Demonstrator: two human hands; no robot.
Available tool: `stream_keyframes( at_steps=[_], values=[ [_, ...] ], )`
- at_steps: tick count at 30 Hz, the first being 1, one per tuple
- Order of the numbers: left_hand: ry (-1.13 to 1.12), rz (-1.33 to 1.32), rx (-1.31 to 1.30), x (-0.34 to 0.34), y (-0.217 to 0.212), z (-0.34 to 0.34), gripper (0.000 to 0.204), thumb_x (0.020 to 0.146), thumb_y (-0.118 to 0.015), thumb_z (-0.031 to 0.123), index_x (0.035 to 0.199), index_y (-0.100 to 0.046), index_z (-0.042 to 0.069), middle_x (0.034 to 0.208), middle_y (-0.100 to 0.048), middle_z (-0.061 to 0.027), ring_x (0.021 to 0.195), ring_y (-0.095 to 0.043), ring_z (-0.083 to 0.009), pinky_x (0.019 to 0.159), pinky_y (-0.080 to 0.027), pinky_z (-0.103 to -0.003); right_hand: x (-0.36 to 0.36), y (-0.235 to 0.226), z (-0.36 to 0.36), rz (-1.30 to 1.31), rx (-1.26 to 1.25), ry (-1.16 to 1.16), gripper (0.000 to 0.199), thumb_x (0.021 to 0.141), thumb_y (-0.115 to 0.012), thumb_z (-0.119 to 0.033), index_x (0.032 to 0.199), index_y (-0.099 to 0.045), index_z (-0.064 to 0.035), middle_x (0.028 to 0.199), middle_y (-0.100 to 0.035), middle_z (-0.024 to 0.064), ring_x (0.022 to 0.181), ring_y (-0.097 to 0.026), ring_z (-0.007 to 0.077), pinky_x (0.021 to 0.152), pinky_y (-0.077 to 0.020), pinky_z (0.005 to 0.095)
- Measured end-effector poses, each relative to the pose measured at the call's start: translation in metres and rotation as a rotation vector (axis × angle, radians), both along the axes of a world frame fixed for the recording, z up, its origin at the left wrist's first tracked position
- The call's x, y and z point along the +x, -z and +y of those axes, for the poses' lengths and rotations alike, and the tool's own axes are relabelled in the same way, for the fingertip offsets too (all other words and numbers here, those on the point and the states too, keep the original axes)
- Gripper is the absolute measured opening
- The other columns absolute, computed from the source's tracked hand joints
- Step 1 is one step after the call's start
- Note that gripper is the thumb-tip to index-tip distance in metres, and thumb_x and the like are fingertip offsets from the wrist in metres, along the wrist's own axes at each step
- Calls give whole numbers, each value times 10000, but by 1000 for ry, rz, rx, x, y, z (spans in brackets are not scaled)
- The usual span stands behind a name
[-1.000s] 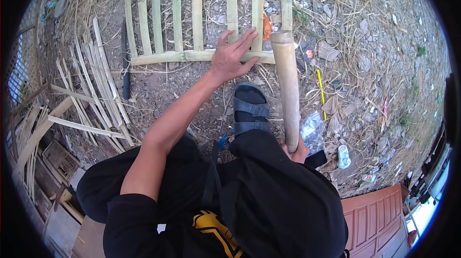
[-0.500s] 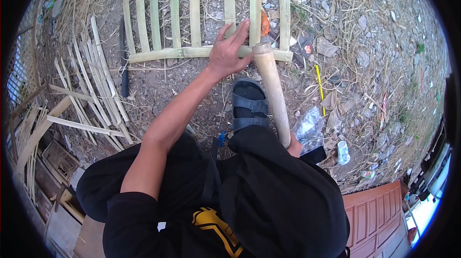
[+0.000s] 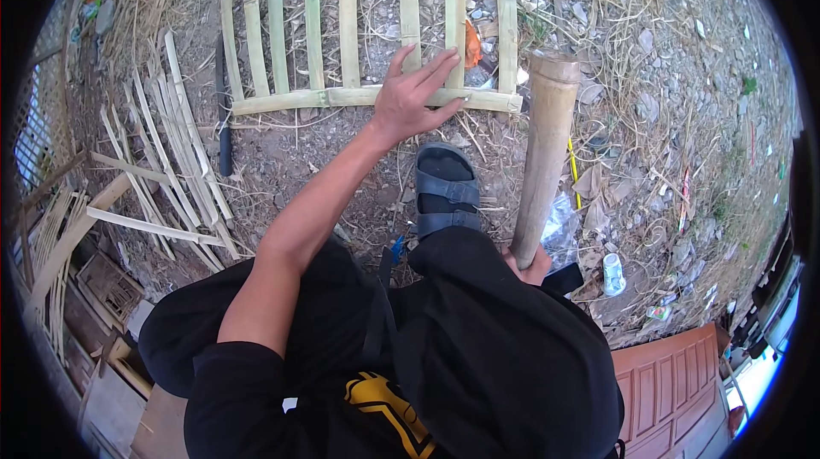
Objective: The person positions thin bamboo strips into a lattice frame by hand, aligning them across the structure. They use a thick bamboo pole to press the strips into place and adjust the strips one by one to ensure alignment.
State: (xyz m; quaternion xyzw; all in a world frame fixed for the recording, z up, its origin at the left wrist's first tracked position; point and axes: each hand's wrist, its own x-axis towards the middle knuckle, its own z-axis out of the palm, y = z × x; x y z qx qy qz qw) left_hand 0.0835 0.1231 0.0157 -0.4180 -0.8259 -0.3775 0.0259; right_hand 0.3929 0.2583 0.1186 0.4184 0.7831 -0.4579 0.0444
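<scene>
A frame of pale green bamboo slats (image 3: 348, 23) lies on the ground ahead, its near ends meeting a bamboo crosspiece (image 3: 290, 102). My left hand (image 3: 412, 100) rests over the crosspiece with fingers spread, the fingertips by two slats and the thumb on the near side. Low on the right, my right hand (image 3: 534, 268) is closed round the bottom of a thick bamboo stick (image 3: 547, 147). The stick stands up, apart from the frame, its broad end to the right of the crosspiece. My sandalled foot (image 3: 446, 186) is between the hands.
Left of the frame lie a long dark-handled blade (image 3: 225, 147) and a pile of split bamboo strips (image 3: 175, 147). On the right are a yellow stick (image 3: 573, 170), a clear plastic bag (image 3: 559, 224), a can (image 3: 612, 274) and a brown panelled door (image 3: 670, 382). Dry leaves and litter cover the soil.
The bamboo stick has swung right, away from the crosspiece, and its broad end looks larger and nearer. My left hand stays at the crosspiece, with its fingers slightly shifted right.
</scene>
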Motion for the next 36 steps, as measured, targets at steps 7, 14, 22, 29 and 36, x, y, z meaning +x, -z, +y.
stream_keyframes(
  at_steps=[7,14,22,29,36],
  values=[
    [99,130,-12,1,0,4,209,754,-813,339,888,-727,203,1233,-680,57,1054,-613,-180,988,-300,-456,-1,14,-3,-132,-33,55,288,757,-750,-176,923,-652,38,683,-659,141,616,-645,206,622,-498,368],
    [59,90,-12,4,3,8,140,776,-804,273,825,-709,183,1095,-699,69,1049,-611,-169,984,-284,-448,-22,4,-11,-110,-79,42,268,771,-745,-177,894,-652,43,646,-642,113,563,-618,172,569,-484,348],
    [64,48,27,5,6,7,124,776,-804,235,848,-720,177,1020,-717,87,1077,-632,-171,1003,-281,-463,-27,-2,-13,-86,-102,47,262,781,-735,-168,931,-651,29,648,-648,101,548,-614,163,554,-482,336],
    [69,14,78,5,7,6,115,768,-798,190,850,-723,162,989,-726,64,1066,-653,-189,1013,-279,-476,-23,-8,-8,-64,55,-156,256,776,-733,-159,967,-652,-10,721,-681,177,664,-712,326,626,-531,377],
    [56,26,80,4,9,2,182,745,-808,217,841,-690,117,1061,-701,-10,1038,-648,-182,1015,-316,-481,-12,-5,-9,-56,100,-149,248,763,-735,-150,957,-645,-25,714,-672,175,679,-716,340,627,-532,388]
  ],
)
